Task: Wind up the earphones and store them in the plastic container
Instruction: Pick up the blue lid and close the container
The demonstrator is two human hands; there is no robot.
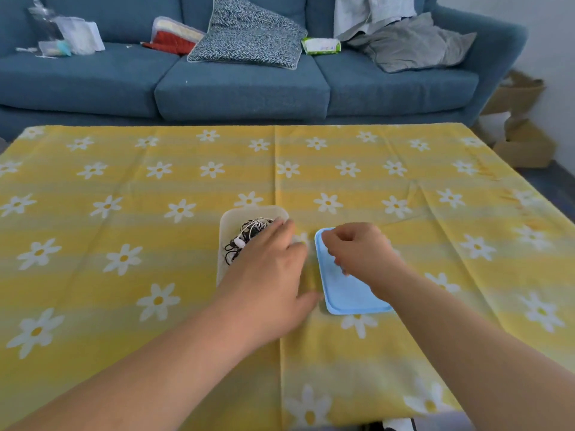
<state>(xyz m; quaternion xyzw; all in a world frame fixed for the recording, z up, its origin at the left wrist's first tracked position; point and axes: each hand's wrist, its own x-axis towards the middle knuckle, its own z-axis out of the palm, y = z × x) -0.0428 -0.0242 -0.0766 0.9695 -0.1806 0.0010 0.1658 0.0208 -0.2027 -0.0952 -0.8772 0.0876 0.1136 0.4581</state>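
Observation:
A translucent plastic container (225, 227) sits at the table's middle, holding a tangle of black and white earphones (245, 236). My left hand (270, 275) lies over the container's right side, fingers spread and reaching down onto the earphones; whether it grips them is hidden. Just to the right lies the light blue lid (345, 293), flat on the cloth. My right hand (357, 250) hovers over the lid's far end with its fingers curled together, seemingly pinching the lid's edge.
The table carries a yellow cloth with white daisies (124, 188). Behind it stands a blue sofa (242, 85) with cushions, clothes and packets. Cardboard boxes (522, 144) sit on the floor at the right.

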